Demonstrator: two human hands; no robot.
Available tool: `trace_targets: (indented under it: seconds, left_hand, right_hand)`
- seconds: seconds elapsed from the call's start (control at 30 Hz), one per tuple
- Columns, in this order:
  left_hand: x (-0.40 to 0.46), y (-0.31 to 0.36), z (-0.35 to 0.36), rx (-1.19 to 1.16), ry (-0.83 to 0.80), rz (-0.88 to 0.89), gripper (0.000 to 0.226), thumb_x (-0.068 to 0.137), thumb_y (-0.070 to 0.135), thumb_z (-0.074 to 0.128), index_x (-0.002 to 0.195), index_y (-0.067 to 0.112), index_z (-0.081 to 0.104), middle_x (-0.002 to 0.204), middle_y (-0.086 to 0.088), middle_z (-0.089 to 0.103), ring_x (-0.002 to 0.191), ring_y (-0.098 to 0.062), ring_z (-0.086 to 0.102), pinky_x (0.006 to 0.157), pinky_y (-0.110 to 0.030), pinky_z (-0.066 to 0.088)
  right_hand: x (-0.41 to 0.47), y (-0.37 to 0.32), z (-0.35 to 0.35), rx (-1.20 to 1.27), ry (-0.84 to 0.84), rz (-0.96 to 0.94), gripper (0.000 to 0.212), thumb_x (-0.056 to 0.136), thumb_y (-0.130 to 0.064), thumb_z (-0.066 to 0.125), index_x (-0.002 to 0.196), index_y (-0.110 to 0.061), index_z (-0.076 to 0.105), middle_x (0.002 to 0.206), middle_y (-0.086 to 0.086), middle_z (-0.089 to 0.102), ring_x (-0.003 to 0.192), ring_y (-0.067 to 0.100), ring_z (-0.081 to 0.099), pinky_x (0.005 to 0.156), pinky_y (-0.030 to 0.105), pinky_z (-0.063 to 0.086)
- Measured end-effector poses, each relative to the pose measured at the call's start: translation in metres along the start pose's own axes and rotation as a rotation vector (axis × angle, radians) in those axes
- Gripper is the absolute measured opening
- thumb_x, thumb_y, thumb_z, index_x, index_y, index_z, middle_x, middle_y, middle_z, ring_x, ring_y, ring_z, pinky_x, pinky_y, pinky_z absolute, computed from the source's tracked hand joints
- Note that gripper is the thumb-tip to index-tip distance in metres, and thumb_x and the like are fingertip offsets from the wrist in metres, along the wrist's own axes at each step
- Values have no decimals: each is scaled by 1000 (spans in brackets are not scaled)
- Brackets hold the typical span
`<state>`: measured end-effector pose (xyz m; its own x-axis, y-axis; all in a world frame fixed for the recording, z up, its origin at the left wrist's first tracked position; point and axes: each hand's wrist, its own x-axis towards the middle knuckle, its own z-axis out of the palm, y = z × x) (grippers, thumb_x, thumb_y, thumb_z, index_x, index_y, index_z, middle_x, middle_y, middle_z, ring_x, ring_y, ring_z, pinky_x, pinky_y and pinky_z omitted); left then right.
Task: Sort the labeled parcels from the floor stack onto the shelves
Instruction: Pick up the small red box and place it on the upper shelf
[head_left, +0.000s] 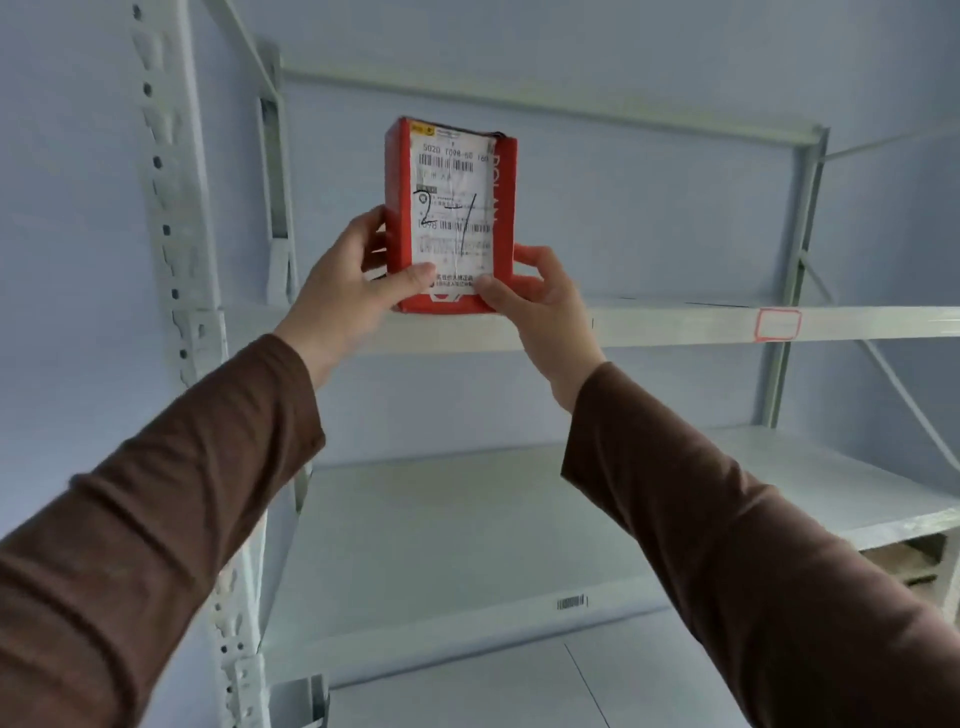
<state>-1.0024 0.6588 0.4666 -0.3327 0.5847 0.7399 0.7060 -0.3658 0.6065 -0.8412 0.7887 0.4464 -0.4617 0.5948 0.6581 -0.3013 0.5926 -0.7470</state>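
From the head camera we see a small red cardboard parcel (451, 218) held upright in front of a pale grey metal shelving unit (182, 208). A white printed shipping label (453, 208) covers most of its front face, with barcodes and a handwritten "2-1" in black marker. The parcel's bottom edge sits at the front lip of the upper grey shelf board (675, 323); we cannot tell whether it rests on the board or hangs just above it.

Our left hand (358, 280) grips the parcel's lower left side, thumb pressed across the front near the label's bottom corner, fingers curled behind. Our right hand (535, 296) grips the lower right corner the same way, thumb on the front, fingers wrapped round the side. Both arms wear brown long sleeves (156, 519).

Further right on the upper shelf's front edge we see a red-outlined rectangular tag (777, 324). The lower grey shelf board (467, 519) carries a small barcode sticker (571, 603) on its front edge.
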Motion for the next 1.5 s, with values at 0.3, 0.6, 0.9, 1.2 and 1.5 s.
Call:
trace_targets:
  seconds: [0.3, 0.6, 0.9, 1.2, 1.5]
  left_hand:
    - [48, -31, -41, 61, -55, -152, 65, 86, 41, 76, 142, 26, 46, 129, 8, 67, 113, -7, 68, 88, -21, 57]
    - [66, -56, -56, 223, -126, -125, 79, 79, 35, 84, 142, 28, 36, 124, 16, 57, 106, 3, 60, 77, -15, 48]
    - [82, -76, -65, 337, -191, -133, 95, 78, 36, 86, 152, 30, 26, 128, 10, 57, 112, -8, 58, 83, -16, 43]
    - [95, -83, -63, 409, -228, -162, 96, 80, 40, 83, 155, 22, 27, 144, 3, 58, 131, -17, 56, 96, -26, 48]
    - [110, -92, -61, 415, -231, -260, 92, 82, 32, 84, 154, 21, 29, 135, -7, 63, 112, -21, 64, 99, -36, 55]
  right_hand:
    - [74, 26, 29, -176, -40, -86, 42, 85, -44, 80, 116, -21, 63, 108, -5, 77, 96, 13, 75, 93, 46, 59]
    - [88, 40, 49, -297, -87, -81, 59, 88, -28, 81, 138, -21, 49, 122, -1, 71, 92, 12, 75, 87, 39, 63]
    - [102, 47, 57, -451, -100, -54, 64, 86, -37, 82, 137, -25, 46, 126, -4, 68, 104, 15, 70, 91, 43, 60]
    - [121, 46, 61, -504, -136, 15, 67, 87, -49, 77, 140, -22, 47, 108, -8, 76, 96, 12, 73, 84, 36, 59]
    - [150, 52, 69, -574, -217, 80, 66, 87, -46, 78, 139, -21, 45, 114, -3, 75, 94, 14, 73, 74, 28, 57]
